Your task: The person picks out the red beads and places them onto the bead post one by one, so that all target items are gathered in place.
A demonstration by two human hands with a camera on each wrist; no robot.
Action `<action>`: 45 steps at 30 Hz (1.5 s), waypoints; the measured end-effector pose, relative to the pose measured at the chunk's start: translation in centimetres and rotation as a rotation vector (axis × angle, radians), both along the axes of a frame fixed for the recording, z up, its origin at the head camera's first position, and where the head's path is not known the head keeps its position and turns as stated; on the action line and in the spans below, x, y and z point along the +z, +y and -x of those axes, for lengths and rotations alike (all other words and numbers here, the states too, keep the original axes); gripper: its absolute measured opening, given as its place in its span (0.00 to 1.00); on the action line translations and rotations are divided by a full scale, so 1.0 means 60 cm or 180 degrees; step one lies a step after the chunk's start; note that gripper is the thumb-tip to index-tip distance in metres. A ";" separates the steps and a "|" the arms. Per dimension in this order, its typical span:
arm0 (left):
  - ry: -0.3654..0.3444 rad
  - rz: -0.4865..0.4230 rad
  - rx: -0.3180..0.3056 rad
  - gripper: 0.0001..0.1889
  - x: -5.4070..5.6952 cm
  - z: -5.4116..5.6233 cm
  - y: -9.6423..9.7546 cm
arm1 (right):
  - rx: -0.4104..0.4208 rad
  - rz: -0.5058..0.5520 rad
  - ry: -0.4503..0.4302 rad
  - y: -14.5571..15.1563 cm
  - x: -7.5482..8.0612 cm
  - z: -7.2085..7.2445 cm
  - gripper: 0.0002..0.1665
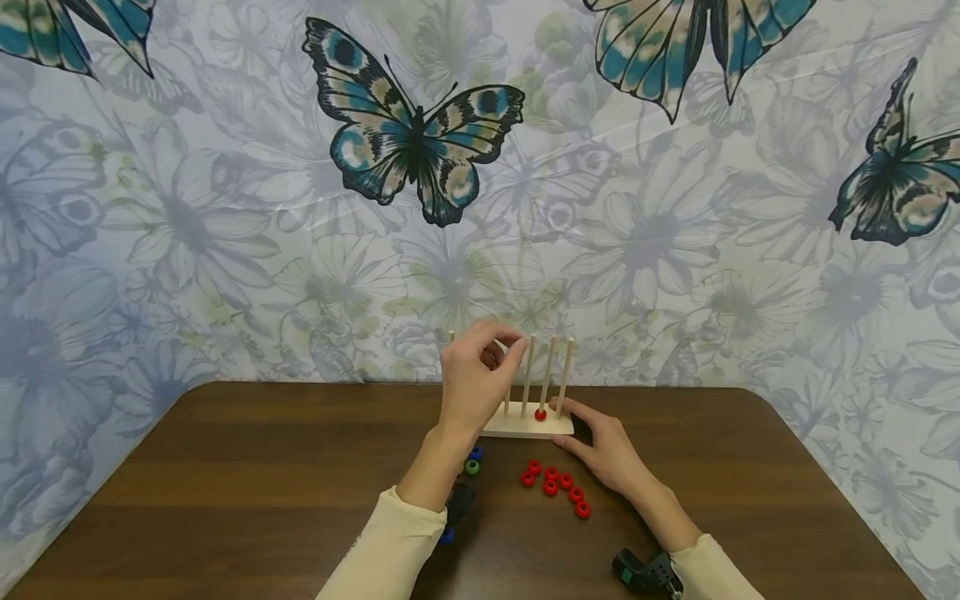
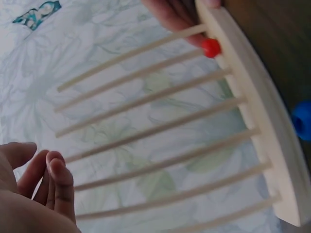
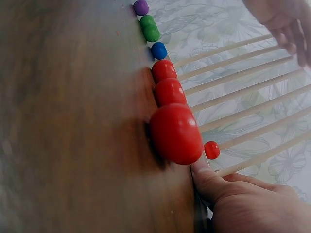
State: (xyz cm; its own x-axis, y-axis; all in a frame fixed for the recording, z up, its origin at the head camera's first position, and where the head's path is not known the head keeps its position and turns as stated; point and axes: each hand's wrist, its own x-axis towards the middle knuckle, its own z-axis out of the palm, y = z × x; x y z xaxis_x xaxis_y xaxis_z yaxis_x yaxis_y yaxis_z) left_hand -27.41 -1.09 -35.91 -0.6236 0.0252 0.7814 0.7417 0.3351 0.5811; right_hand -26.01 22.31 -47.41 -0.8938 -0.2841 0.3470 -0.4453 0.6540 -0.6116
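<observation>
A pale wooden rack (image 1: 517, 429) with a row of upright pegs stands on the table. One red bead (image 1: 541, 414) sits at the bottom of the second peg from the right. My right hand (image 1: 611, 450) grips the right end of the rack's base, thumb at the front edge and fingers behind. My left hand (image 1: 480, 375) is raised beside the peg tops. In the left wrist view, its fingers (image 2: 60, 179) are loosely bent and the thumb stands apart, with no bead visible between them. Part of the rack's left side is hidden behind this hand in the head view.
Several loose red beads (image 1: 551, 487) lie in front of the rack. Blue and green beads (image 1: 472, 467) are partly covered by the left forearm; a purple bead (image 3: 141, 7) shows in the right wrist view. Behind the table (image 1: 262, 483) hangs a butterfly-patterned cloth (image 1: 675, 250).
</observation>
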 end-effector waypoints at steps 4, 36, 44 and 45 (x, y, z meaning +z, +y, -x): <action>-0.0052 0.0163 0.0008 0.02 -0.016 0.002 -0.015 | -0.0001 -0.0028 0.0025 0.002 0.001 0.001 0.34; -0.1585 0.2140 -0.1115 0.02 -0.086 -0.019 -0.013 | 0.0111 -0.0042 0.0030 0.007 0.003 0.002 0.32; -0.1497 0.2866 -0.0996 0.03 -0.099 -0.033 0.010 | 0.0132 -0.0030 -0.0019 0.007 0.003 0.002 0.33; -0.1497 0.2895 -0.0984 0.03 -0.100 -0.034 0.012 | 0.0128 -0.0029 -0.0020 0.006 0.003 0.002 0.33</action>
State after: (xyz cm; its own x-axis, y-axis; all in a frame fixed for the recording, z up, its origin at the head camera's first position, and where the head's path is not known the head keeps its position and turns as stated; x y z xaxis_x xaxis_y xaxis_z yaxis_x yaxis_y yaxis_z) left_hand -25.38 -0.39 -41.93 -0.7241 0.6860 0.0721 0.6352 0.6223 0.4575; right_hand -26.14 22.70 -47.22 -0.8837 -0.3231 0.3386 -0.4676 0.6412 -0.6085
